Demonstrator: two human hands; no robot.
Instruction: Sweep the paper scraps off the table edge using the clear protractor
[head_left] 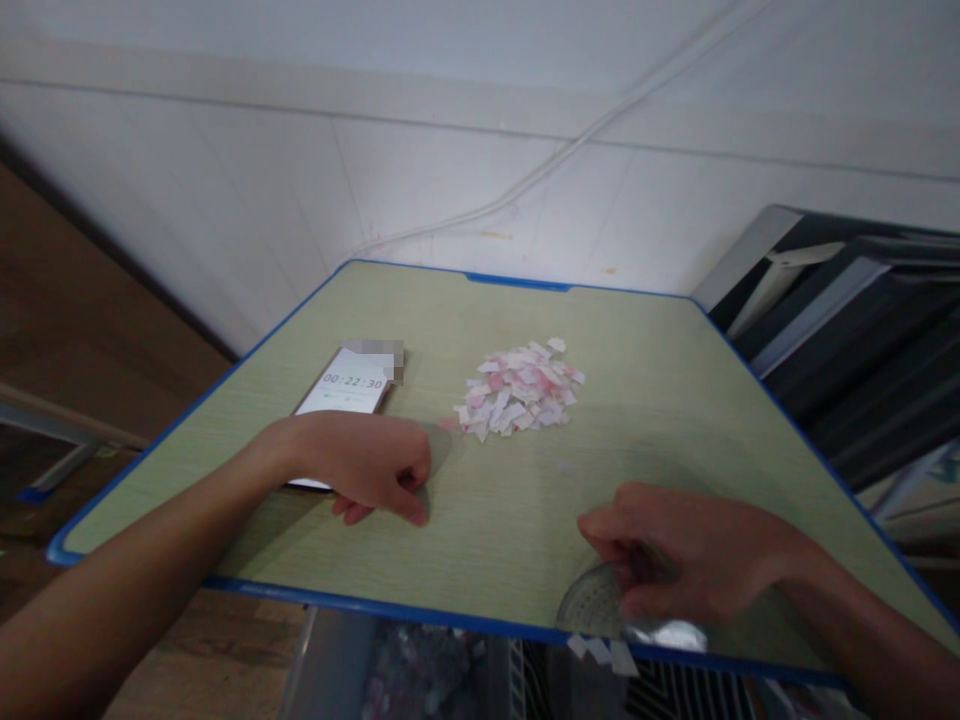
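My left hand (367,465) is closed, its fingers curled under and nothing visible in them. It hovers over the lower part of a phone (345,385) that reads 00:22:30. At the near edge of the table, my right hand (682,555) is closed on a clear protractor (589,603) and covers much of it. A few white paper scraps (601,652) are at the blue edge just below the protractor, overlapping the rim. Farther back lies a loose pile of white and pink paper scraps (521,390), apart from both hands.
The pale green tabletop (480,520) has a blue rim and stands against a white wall with a cable (517,190). A translucent container (337,665) is below the near edge, beside striped material (697,690). Dark flat items (847,320) lean at the right.
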